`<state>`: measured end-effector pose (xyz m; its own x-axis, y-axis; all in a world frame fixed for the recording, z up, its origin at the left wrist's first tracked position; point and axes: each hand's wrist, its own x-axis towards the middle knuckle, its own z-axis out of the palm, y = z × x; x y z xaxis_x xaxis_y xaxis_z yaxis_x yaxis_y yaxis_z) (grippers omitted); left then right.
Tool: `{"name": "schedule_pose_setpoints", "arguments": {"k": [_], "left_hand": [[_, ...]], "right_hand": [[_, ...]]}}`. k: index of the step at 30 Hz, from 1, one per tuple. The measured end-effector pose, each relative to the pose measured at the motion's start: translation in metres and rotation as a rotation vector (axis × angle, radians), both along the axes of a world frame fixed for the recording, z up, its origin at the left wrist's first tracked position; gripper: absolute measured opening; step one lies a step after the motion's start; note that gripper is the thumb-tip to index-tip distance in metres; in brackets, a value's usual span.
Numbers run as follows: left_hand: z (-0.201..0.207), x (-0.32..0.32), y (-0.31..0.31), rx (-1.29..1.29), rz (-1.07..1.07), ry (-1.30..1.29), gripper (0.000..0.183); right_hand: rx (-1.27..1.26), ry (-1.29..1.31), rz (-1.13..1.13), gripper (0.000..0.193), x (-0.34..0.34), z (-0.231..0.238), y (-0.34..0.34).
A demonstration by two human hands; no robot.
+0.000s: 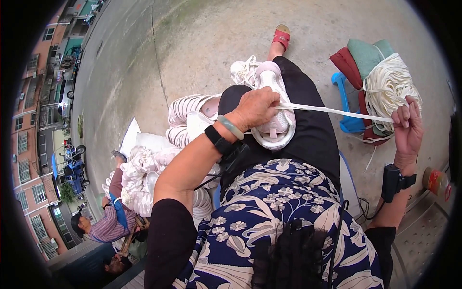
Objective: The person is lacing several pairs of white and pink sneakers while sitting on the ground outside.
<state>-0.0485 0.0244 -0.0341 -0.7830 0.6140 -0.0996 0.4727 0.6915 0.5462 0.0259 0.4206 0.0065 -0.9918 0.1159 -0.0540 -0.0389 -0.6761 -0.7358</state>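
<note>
A white and pale pink sneaker (275, 135) lies across my lap, its rounded, tabbed end toward me. My left hand (258, 107) is closed over the sneaker's middle, fingers pinched at the lacing where a white shoelace (332, 111) comes out. That shoelace runs taut to the right, into my right hand (408, 126), which is raised well away from the shoe with its fingers curled on the lace. Under my left fingers the lace holes are hidden. A short piece of lace shows beside my left wrist.
A thick bundle of white laces (391, 79) rests on red and green padding (366, 54) at right, beside a blue plastic piece (345, 103). Striped pale sneakers (185, 113) and a heap of white shoes (144, 168) lie left. A bottle (437, 183) is at right; another person (108, 224) sits far left.
</note>
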Motion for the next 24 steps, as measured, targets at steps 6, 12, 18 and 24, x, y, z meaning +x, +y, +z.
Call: {"name": "schedule_pose_setpoints", "arguments": {"k": [6, 12, 18, 24], "left_hand": [[0.001, 0.002, 0.006, -0.079, 0.023, 0.028, 0.010], [0.015, 0.002, 0.011, 0.016, 0.066, -0.130, 0.013], [0.010, 0.001, 0.013, 0.194, 0.066, -0.176, 0.019], [0.056, -0.003, 0.017, 0.006, -0.230, -0.499, 0.021]], "right_hand": [[0.009, -0.023, -0.010, 0.029, 0.005, -0.003, -0.003], [0.011, -0.037, -0.033, 0.029, 0.007, -0.004, -0.003], [0.000, -0.048, -0.036, 0.027, 0.008, -0.008, -0.006], [-0.012, -0.051, -0.055, 0.026, 0.009, -0.013, 0.000]]}}
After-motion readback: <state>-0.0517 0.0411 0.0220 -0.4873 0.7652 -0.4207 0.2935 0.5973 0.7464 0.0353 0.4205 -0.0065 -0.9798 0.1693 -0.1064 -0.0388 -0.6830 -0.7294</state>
